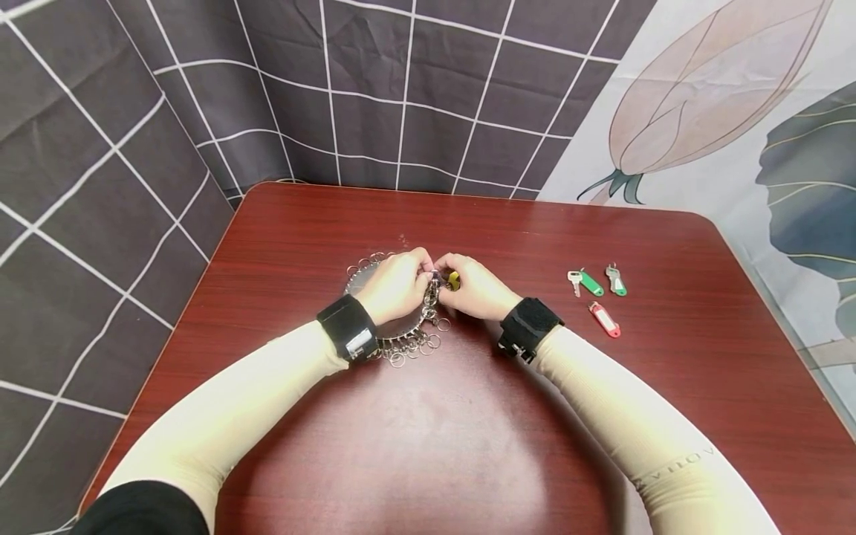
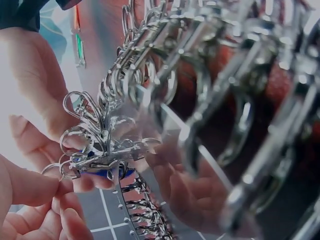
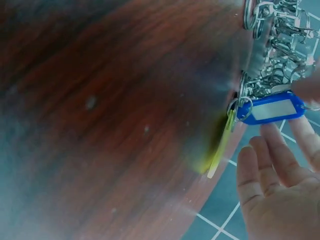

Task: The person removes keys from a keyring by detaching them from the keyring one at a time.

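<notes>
A clear round disc point(image 1: 405, 324) rimmed with metal clasps and rings is tilted between both hands. At its rim my left hand point(image 1: 396, 288) pinches a small metal ring point(image 2: 52, 171) among the bunched clasps point(image 2: 102, 145). Opposite it, my right hand point(image 1: 483, 290) holds a blue key tag point(image 3: 273, 109) at its end. Several of the right fingers point(image 3: 266, 160) spread loosely below that tag. A yellow key tag point(image 3: 221, 149) hangs by a ring beside the blue one. The left fingers hide part of the disc in the head view.
On the red-brown table point(image 1: 401, 446), to the right, lie a green key tag point(image 1: 591, 283) with a key point(image 1: 575, 279), another green tag point(image 1: 619, 285) with keys, and a red tag point(image 1: 605, 321). A dark checked curtain point(image 1: 374, 89) hangs behind the table's far edge.
</notes>
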{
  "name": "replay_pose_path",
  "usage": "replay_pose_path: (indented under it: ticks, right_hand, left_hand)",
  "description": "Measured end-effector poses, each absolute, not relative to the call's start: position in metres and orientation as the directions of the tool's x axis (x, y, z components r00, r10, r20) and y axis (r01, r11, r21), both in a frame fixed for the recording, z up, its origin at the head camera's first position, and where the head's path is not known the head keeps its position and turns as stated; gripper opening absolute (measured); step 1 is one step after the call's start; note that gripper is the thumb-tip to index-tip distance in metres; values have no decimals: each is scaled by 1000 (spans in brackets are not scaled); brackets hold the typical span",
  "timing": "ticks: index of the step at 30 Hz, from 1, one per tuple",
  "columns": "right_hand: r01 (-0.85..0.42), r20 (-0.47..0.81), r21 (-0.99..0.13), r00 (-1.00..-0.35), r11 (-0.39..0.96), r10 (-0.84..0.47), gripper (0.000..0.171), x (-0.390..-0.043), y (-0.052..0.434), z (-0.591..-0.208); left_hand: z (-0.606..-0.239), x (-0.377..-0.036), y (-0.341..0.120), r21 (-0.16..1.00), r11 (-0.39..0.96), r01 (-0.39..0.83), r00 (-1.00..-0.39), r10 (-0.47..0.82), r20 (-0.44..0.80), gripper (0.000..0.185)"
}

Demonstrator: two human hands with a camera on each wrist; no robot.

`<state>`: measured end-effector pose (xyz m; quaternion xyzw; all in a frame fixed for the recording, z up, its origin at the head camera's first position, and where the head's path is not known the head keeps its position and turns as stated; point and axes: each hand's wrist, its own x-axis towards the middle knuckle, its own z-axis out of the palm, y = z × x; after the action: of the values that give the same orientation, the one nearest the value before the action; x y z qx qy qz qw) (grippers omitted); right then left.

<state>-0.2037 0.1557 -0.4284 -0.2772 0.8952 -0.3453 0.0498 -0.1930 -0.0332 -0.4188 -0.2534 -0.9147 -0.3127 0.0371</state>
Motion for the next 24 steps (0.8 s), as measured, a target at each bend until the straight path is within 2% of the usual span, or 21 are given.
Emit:
replay_pose_path:
  ticks: [4,11,20,24]
  right_hand:
    - [-488,103,-633,-823,601,-559,22,-204,156,-429]
    - [-454,97,-612,-856,648,-508,10,-202,157,-427]
    - [-434,136,-622,-880,652,-455,3,-198,162,-422]
    - [-420,137,-639,-887,644,-442,6,-196,164,-422]
  left_hand:
    - [-419,-193,-33,559,670,489,-868,437,235,4]
    - [-419,-193,-34,566,661,493,-866,435,247,4]
    - [-418,-193,-33,587,660,469,-877,426,222,11]
    - [-419,-193,-32,576,665,476,-873,435,219,15]
